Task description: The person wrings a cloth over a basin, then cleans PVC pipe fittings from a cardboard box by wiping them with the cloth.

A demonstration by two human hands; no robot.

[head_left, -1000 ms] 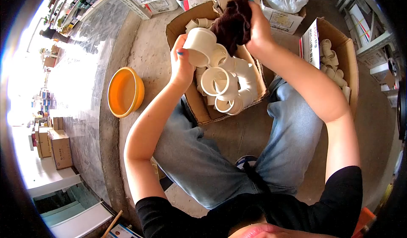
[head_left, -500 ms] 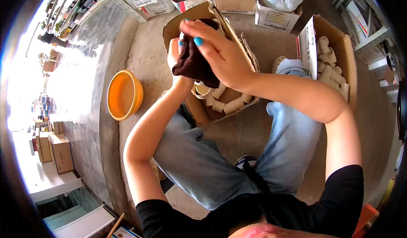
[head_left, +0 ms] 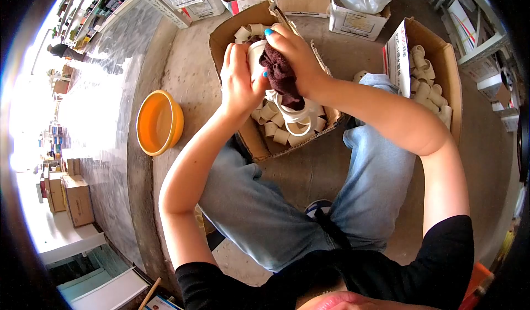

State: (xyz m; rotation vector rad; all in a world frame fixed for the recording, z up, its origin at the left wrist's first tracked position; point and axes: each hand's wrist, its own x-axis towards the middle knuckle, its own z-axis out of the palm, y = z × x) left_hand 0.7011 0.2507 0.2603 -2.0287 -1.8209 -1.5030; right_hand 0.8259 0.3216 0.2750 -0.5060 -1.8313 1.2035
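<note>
Cardboard box (head_left: 253,142) beneath, a white pipe fitting (head_left: 254,59) is held inward of the box's left edge, left hand (head_left: 240,81) clasping it, right hand (head_left: 301,59) pinching a brown cloth (head_left: 281,77) against it, apparently wiping, the next move likely calling for steady turning.

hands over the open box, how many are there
2: the left hand grips a white fitting, and the right hand holds a brown cloth against it. Both show plainly over the box; none seems hidden.

PVC-U seems printed on the right carton's white side (head_left: 398,59); other box labels (head_left: 358,23) are illegible.
</note>
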